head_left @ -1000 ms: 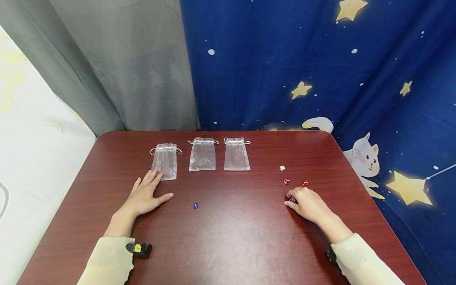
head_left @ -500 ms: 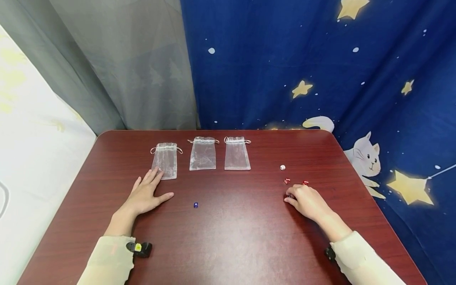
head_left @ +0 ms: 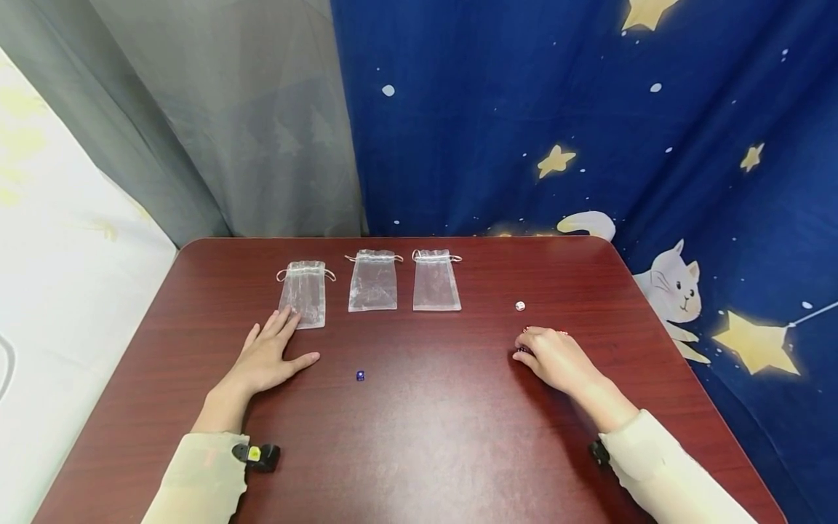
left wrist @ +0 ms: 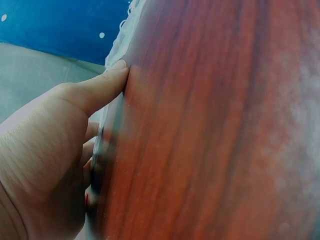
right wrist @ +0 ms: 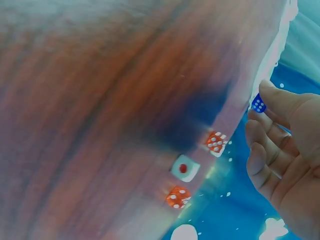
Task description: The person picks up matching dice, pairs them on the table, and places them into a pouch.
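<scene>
My right hand [head_left: 556, 358] pinches a blue die [right wrist: 258, 104] between thumb and fingertip, at the right side of the table. Two red dice [right wrist: 216, 142] and a white die [right wrist: 185, 168] lie near it; in the head view the hand mostly covers the red ones. On the left, my left hand [head_left: 265, 362] is spread flat, its fingertips resting on the lower corner of a sheer white drawstring bag [head_left: 305, 295]. Another blue die [head_left: 360, 375] sits on the table to the right of the left thumb.
Two more sheer drawstring bags, a middle bag [head_left: 373, 282] and a right bag [head_left: 436, 282], lie flat toward the back of the dark red wooden table [head_left: 419, 451]. Behind its far edge hang a grey curtain [head_left: 262, 131] and a blue starry curtain [head_left: 458, 131].
My right hand has shifted a little forward and left with the blue die, now covering more of the red dice in the head view. My left hand stays in place.
</scene>
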A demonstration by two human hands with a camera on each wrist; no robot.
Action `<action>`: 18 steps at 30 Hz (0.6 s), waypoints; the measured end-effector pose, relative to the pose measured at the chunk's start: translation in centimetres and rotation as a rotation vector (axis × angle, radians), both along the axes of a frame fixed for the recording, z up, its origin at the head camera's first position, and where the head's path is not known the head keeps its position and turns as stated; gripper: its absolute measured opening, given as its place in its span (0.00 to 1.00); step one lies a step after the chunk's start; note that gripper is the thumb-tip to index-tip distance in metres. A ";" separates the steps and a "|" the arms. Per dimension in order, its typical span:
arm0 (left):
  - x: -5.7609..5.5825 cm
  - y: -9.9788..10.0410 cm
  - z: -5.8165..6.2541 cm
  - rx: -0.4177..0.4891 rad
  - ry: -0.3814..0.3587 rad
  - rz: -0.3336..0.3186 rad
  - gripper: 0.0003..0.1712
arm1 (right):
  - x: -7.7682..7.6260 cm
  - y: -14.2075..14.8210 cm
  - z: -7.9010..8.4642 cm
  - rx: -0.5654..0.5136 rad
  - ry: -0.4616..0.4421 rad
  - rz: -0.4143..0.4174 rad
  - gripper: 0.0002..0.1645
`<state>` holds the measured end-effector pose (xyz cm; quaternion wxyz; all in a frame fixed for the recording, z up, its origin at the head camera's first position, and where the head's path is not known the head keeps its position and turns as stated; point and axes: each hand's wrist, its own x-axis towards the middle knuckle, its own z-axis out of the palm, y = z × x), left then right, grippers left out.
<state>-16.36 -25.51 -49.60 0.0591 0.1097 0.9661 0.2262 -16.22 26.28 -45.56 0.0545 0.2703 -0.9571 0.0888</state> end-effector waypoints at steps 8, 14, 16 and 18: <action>-0.1 0.0 0.0 -0.001 0.001 -0.001 0.57 | -0.4 -1.6 0.9 -0.001 0.012 0.034 0.07; 0.0 -0.1 -0.1 -0.001 0.000 0.001 0.57 | -0.6 -3.2 1.3 -0.012 0.040 0.085 0.08; 0.0 -0.1 -0.1 -0.003 0.002 0.001 0.57 | -0.7 -3.8 1.3 -0.015 0.048 0.100 0.08; 0.0 -0.1 -0.1 -0.002 0.002 0.001 0.57 | -0.8 -4.4 1.4 -0.022 0.051 0.111 0.09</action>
